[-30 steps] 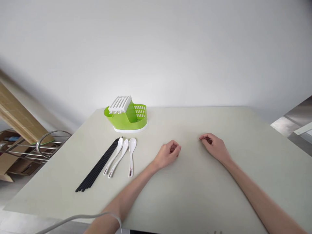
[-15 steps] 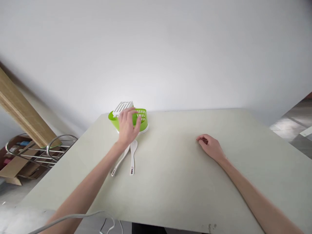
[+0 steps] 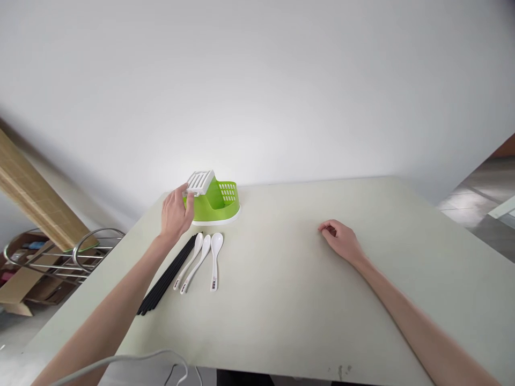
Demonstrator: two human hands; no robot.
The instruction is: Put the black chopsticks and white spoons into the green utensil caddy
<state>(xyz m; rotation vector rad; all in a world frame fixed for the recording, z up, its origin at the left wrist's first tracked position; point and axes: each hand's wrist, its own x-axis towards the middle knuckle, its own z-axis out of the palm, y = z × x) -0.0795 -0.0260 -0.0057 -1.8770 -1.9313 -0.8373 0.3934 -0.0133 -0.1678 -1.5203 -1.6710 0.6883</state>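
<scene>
A green chopstick and spoon holder (image 3: 215, 214) with a white base and a white slotted top piece (image 3: 200, 182) stands at the back left of the table. My left hand (image 3: 176, 213) is at its left end, thumb and fingers apart, partly covering that end. Whether the fingertips touch the rim, I cannot tell. In front of the holder lie three white spoons (image 3: 216, 252), bowls pointing away from me. Beside them is a bundle of black chopsticks (image 3: 171, 276), partly under my left wrist. My right hand (image 3: 341, 239) rests on the table with its fingers curled, nothing visible in it.
The pale table (image 3: 281, 300) meets a white wall at the back. Left of it are a metal rack (image 3: 80, 257), cardboard boxes and a long leaning cardboard piece (image 3: 40, 187). A pale cable (image 3: 132, 356) crosses the near left edge.
My left hand has moved left from the middle of the holder to its left end, uncovering the chopsticks and more of the spoons. My right hand stays resting in place.
</scene>
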